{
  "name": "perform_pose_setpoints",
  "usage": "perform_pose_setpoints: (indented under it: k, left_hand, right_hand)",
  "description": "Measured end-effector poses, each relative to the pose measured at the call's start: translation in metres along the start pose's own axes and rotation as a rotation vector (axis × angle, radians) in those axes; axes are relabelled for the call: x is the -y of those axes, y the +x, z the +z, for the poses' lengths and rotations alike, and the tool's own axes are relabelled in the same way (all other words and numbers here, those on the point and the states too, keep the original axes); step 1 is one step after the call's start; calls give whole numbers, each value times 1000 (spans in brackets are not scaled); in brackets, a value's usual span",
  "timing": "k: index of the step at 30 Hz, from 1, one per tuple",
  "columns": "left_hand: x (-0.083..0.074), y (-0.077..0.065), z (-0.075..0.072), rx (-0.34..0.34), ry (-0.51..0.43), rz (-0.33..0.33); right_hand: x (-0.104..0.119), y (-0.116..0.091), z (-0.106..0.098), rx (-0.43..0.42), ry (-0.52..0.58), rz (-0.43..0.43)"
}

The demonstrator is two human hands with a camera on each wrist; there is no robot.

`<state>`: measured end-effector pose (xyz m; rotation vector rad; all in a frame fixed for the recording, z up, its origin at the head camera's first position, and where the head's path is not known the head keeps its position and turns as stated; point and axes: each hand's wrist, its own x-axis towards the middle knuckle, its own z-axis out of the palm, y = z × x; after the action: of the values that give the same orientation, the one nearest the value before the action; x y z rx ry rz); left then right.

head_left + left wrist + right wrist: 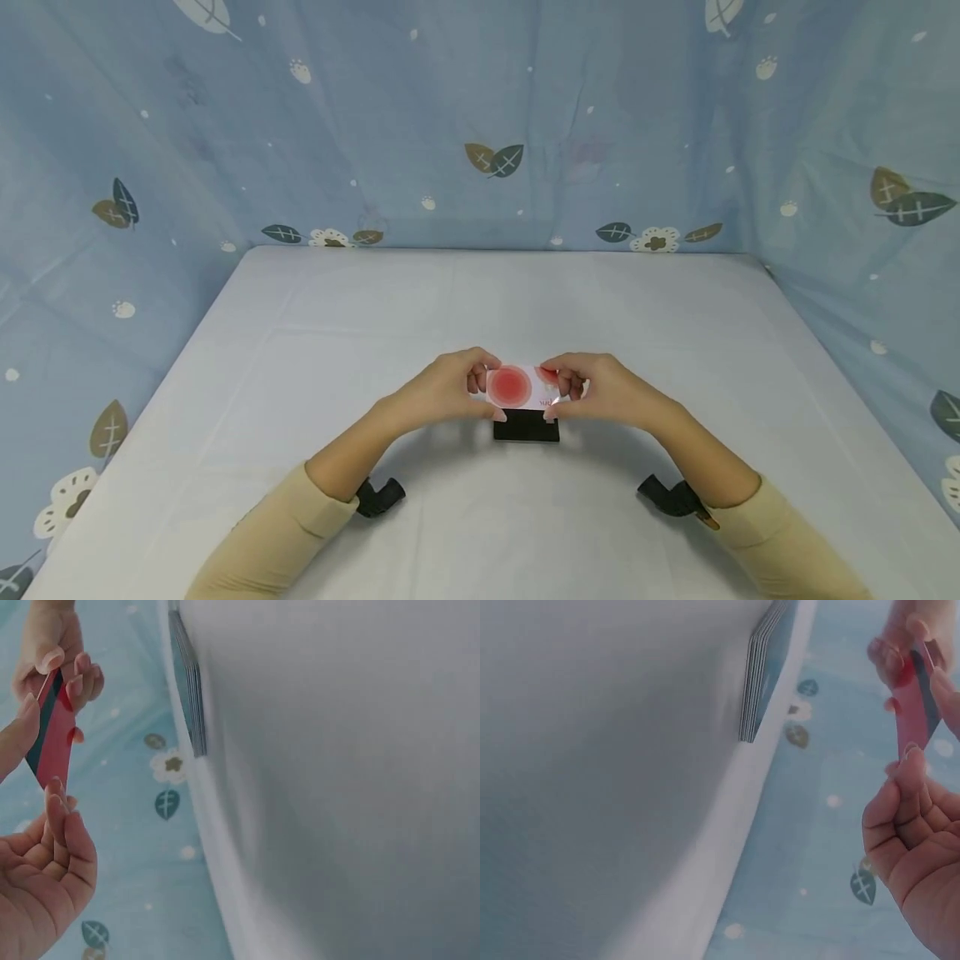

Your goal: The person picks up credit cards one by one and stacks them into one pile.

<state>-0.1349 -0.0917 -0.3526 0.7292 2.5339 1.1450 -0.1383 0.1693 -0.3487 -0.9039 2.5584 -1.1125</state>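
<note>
A white card with red circles (512,387) is stretched between both hands, raised off the table. My left hand (450,390) pinches one short end with thumb and fingers, while my right hand (606,392) pinches the opposite end. Seen from the left wrist, the card (58,739) is tilted and shows red and dark areas; the right wrist view gives the card (913,712) from the other side. On the table, below and nearer the body in the head view, lies a neat stack of thin dark-topped cards (527,427), its layered edge visible from both wrists.
A white cloth covers the table (360,333). Blue patterned curtains (570,108) hang behind it and along both sides. Black wrist-worn devices (380,497) sit at both cuffs, close above the cloth.
</note>
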Motion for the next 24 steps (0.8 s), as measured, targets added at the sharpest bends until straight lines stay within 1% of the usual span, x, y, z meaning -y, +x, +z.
perform_pose_setpoints:
  k: [7,11,19,24]
  left_hand:
    - [0,-1,10,-11,-100,-17]
    - [4,2,17,-11,-142,-16]
    - [19,8,28,4,-158,-3]
    - [27,9,32,16,-140,3]
  right_hand:
    - [-6,-7,1,-16,83,45]
    - [-11,-9,3,-9,131,84]
    - [-23,-11,8,-1,169,108]
    - [-28,-11,15,5,180,110]
